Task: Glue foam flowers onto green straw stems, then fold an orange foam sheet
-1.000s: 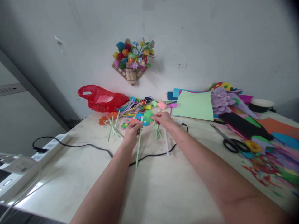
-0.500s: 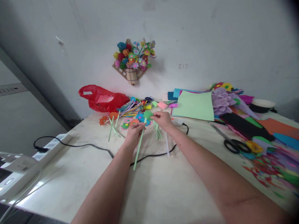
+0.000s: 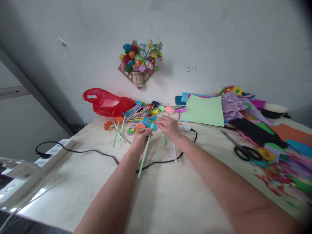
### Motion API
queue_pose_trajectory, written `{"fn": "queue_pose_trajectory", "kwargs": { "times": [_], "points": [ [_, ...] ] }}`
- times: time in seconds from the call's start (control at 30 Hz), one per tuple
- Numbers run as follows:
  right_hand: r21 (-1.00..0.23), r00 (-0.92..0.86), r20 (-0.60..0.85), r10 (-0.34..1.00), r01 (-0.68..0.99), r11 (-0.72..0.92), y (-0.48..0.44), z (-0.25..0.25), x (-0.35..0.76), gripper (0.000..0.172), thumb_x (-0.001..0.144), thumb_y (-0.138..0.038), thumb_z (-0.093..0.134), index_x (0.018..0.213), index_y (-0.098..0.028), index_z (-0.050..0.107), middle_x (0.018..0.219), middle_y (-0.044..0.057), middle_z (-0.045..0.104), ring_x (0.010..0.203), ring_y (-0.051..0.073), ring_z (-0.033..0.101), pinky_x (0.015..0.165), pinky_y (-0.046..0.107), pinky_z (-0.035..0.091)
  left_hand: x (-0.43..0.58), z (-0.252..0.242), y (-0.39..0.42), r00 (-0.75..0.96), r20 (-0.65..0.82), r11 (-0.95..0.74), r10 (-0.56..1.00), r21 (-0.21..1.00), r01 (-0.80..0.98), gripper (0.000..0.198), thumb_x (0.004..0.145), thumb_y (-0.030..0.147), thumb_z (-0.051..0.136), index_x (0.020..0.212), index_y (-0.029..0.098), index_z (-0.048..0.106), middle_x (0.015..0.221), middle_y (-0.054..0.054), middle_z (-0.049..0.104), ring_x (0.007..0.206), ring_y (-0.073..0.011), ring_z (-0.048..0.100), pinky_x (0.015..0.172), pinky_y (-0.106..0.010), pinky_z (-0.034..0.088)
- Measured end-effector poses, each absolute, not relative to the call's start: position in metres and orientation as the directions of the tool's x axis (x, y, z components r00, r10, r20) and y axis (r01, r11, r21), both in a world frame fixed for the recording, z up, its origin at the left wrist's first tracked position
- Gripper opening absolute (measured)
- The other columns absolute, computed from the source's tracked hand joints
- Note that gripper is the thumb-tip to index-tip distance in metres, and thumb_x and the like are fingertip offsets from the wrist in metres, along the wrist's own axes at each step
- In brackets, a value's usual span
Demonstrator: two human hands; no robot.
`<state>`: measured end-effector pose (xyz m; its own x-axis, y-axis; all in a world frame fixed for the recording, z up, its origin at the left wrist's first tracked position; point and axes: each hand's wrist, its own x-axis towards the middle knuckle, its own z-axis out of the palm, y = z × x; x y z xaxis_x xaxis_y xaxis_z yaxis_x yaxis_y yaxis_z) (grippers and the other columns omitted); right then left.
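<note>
Pale desk [image 3: 170, 201]: your left hand [image 3: 140, 139] pinches a green strip [image 3: 144, 156], whose long axis runs toward you, slightly leftward; your right hand [image 3: 169, 128], clamped on a thin edge-on piece [image 3: 153, 122], lies just right of the strip's upper end.

The left hand [image 3: 141, 139] and the right hand [image 3: 169, 127] are both bare. The left forearm [image 3: 115, 191], bare as well, slims toward the wrist; the right forearm [image 3: 214, 175] has the same smooth taper, with a crease [image 3: 254, 209] across its broader part (fingernails are too small to make out).
</note>
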<state>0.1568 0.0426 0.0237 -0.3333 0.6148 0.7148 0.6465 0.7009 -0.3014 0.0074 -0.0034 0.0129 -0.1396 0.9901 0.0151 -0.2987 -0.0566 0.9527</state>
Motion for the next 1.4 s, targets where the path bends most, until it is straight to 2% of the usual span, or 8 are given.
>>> {"fn": "queue_pose_trajectory", "kwargs": {
  "times": [0.47,0.67,0.87,1.13,1.27,1.4],
  "points": [
    [-0.210,-0.382,0.725,0.574,0.670,0.712,0.0436,0.0198,0.1564,0.021,0.087,-0.029,0.051,0.093,-0.027,0.071,0.094,0.002,0.066,0.088,0.014,0.058,0.071,0.023,0.041,0.0062,0.0131,-0.0051,-0.116,0.033,-0.066,0.993,0.953,-0.295,0.020,0.048,0.028,0.074,0.053,0.014,0.061,0.049,-0.001,0.057,0.043,-0.0073,0.044,0.040,-0.020,0.026],
    [-0.135,-0.413,0.748,0.520,0.671,0.729,0.0436,0.0202,0.1557,0.017,0.084,-0.022,0.056,0.089,-0.026,0.072,0.090,0.003,0.067,0.084,0.015,0.059,0.065,0.024,0.041,0.0061,0.0128,-0.0044,-0.115,0.024,-0.058,0.993,0.950,-0.308,0.022,0.046,0.027,0.075,0.059,0.014,0.062,0.050,0.000,0.058,0.042,-0.0069,0.044,0.041,-0.020,0.025],
    [-0.067,-0.467,0.732,0.496,0.676,0.734,0.0400,0.0225,0.1565,0.018,0.084,-0.018,0.053,0.089,-0.023,0.070,0.094,0.004,0.066,0.085,0.016,0.058,0.069,0.025,0.043,0.0071,0.0155,-0.0058,-0.127,0.000,-0.042,0.992,0.944,-0.329,0.024,0.045,0.026,0.076,0.062,0.015,0.062,0.049,0.000,0.058,0.042,-0.0077,0.045,0.041,-0.020,0.024],
    [-0.087,-0.452,0.744,0.492,0.665,0.742,0.0407,0.0209,0.1577,0.027,0.079,-0.015,0.055,0.104,-0.021,0.062,0.109,0.007,0.063,0.098,0.019,0.057,0.075,0.027,0.044,0.0073,0.0166,-0.0070,-0.117,0.024,-0.059,0.993,0.951,-0.305,0.024,0.046,0.027,0.075,0.055,0.015,0.057,0.049,0.000,0.057,0.043,-0.0074,0.045,0.040,-0.021,0.024],
    [-0.057,-0.494,0.742,0.453,0.627,0.777,0.0418,0.0198,0.1577,0.032,0.079,-0.011,0.052,0.107,-0.023,0.063,0.112,0.005,0.063,0.101,0.018,0.056,0.079,0.028,0.045,0.0074,0.0172,-0.0077,-0.123,0.023,-0.060,0.992,0.950,-0.306,0.023,0.045,0.026,0.075,0.054,0.015,0.057,0.049,0.000,0.057,0.043,-0.0075,0.044,0.040,-0.021,0.023],
    [-0.062,-0.496,0.740,0.454,0.622,0.781,0.0415,0.0214,0.1564,0.030,0.083,-0.012,0.049,0.105,-0.023,0.066,0.110,0.003,0.065,0.098,0.018,0.057,0.078,0.029,0.046,0.0069,0.0159,-0.0070,-0.117,0.034,-0.070,0.993,0.944,-0.321,0.021,0.047,0.025,0.074,0.057,0.015,0.058,0.050,-0.001,0.058,0.043,-0.0073,0.044,0.041,-0.021,0.024]
  ]
}}
